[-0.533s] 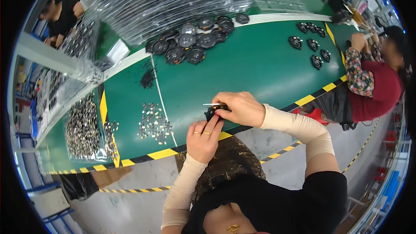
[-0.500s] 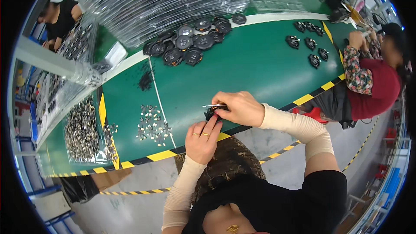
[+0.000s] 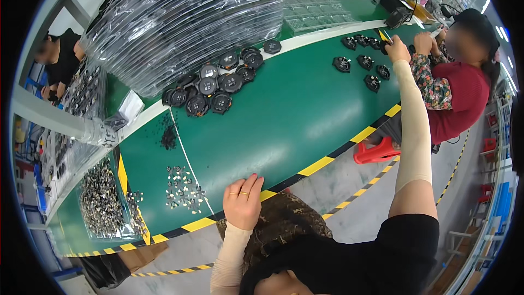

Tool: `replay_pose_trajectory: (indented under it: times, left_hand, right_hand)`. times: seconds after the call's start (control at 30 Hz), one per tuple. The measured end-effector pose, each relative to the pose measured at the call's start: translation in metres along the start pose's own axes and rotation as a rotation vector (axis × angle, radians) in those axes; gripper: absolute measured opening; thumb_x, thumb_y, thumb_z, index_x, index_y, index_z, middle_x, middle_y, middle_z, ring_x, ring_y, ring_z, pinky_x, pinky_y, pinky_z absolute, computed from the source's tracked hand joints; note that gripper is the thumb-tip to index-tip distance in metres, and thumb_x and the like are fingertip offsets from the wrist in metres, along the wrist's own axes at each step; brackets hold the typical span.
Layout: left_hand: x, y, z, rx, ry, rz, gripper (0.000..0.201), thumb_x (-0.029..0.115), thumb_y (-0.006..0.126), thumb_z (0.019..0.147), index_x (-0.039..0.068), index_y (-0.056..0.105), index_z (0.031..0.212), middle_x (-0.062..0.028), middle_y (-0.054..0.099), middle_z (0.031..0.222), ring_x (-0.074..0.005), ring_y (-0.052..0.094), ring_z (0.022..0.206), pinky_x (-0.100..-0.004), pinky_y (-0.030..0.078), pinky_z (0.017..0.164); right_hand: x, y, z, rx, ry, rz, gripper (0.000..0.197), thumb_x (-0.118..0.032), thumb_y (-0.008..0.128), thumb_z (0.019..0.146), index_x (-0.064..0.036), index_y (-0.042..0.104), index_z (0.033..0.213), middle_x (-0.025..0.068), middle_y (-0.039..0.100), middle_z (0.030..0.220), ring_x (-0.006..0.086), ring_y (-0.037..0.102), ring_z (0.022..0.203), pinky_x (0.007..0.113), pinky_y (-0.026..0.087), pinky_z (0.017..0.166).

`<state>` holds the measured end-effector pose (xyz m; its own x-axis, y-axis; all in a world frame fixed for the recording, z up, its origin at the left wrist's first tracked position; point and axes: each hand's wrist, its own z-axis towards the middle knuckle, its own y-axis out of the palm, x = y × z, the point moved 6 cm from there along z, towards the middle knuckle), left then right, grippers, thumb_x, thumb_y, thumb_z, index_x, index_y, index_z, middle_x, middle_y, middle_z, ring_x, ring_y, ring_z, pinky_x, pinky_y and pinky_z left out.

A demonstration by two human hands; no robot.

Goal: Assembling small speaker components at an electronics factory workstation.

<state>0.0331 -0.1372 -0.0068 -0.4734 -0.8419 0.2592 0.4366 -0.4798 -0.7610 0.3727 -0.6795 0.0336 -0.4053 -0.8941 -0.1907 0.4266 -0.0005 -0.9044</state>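
Observation:
My left hand lies at the front edge of the green table with its fingers stretched out and nothing in them. Far to the right, my right hand is closed around slim metal tweezers, only partly visible. Its fingertips touch a black round part, mostly covered by the hand; whether they grip it I cannot tell. Beside it sit several similar black housings with small pale pieces on top, such as one housing at the left of that group.
Black round casings are heaped at the back, before stacked clear plastic trays. Small metal-and-black pieces and black bits lie to the left, near a bag of parts. A co-worker sits close on the right.
My right hand has gone from beside my left hand to the far right, carrying the tweezers and the black part. My left hand now rests alone at the table edge. The view has shifted.

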Motion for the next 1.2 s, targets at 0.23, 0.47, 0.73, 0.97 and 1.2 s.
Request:
replay_pose_trajectory:
  times: [0.23, 0.47, 0.73, 0.97, 1.2]
  left_hand:
    - [-0.002, -0.001, 0.001, -0.036, -0.016, 0.029, 0.030, 0.001, 0.068, 0.069, 0.007, 0.071, 0.098, -0.0026, 0.067, 0.105, -0.0220, 0.060, 0.089, -0.0351, 0.049, 0.074]
    - [0.001, -0.003, 0.004, -0.060, -0.040, 0.059, 0.029, -0.001, 0.069, 0.069, 0.007, 0.072, 0.098, -0.0021, 0.069, 0.102, -0.0215, 0.060, 0.086, -0.0343, 0.048, 0.071]
    - [0.006, 0.000, 0.011, -0.070, -0.089, 0.052, 0.026, -0.005, 0.070, 0.069, 0.005, 0.071, 0.093, -0.0045, 0.071, 0.098, -0.0242, 0.062, 0.084, -0.0355, 0.050, 0.074]
    - [-0.001, -0.004, 0.001, -0.056, -0.066, 0.127, 0.030, -0.001, 0.070, 0.069, 0.007, 0.072, 0.099, -0.0017, 0.069, 0.102, -0.0212, 0.061, 0.086, -0.0342, 0.049, 0.071]
    - [0.002, 0.002, 0.005, -0.035, -0.021, 0.048, 0.041, 0.001, 0.066, 0.065, 0.009, 0.070, 0.105, -0.0007, 0.067, 0.108, -0.0206, 0.061, 0.091, -0.0345, 0.049, 0.076]
  right_hand:
    - [0.042, 0.019, 0.022, -0.026, 0.212, 0.095, 0.036, -0.029, 0.066, 0.081, -0.0144, 0.066, 0.114, 0.0157, 0.070, 0.110, 0.0345, 0.066, 0.107, 0.046, 0.051, 0.088]
    - [0.066, 0.055, 0.050, -0.069, 0.275, 0.163, 0.031, -0.028, 0.069, 0.079, -0.0159, 0.071, 0.108, 0.0139, 0.071, 0.110, 0.0338, 0.067, 0.106, 0.044, 0.052, 0.089]
    - [0.079, 0.068, 0.054, -0.136, 0.300, 0.057, 0.047, -0.038, 0.076, 0.078, -0.0110, 0.069, 0.116, 0.0181, 0.067, 0.118, 0.0365, 0.064, 0.110, 0.046, 0.051, 0.093]
    - [-0.184, 0.005, -0.109, 0.010, -0.659, 0.443, 0.021, -0.017, 0.060, 0.094, -0.0084, 0.068, 0.111, 0.0146, 0.069, 0.099, 0.0343, 0.067, 0.088, 0.043, 0.055, 0.073]
    - [-0.316, -0.034, -0.293, -0.044, -1.463, 0.480, 0.040, -0.007, 0.059, 0.081, -0.0066, 0.061, 0.121, 0.0107, 0.056, 0.130, 0.0303, 0.049, 0.127, 0.047, 0.042, 0.103]
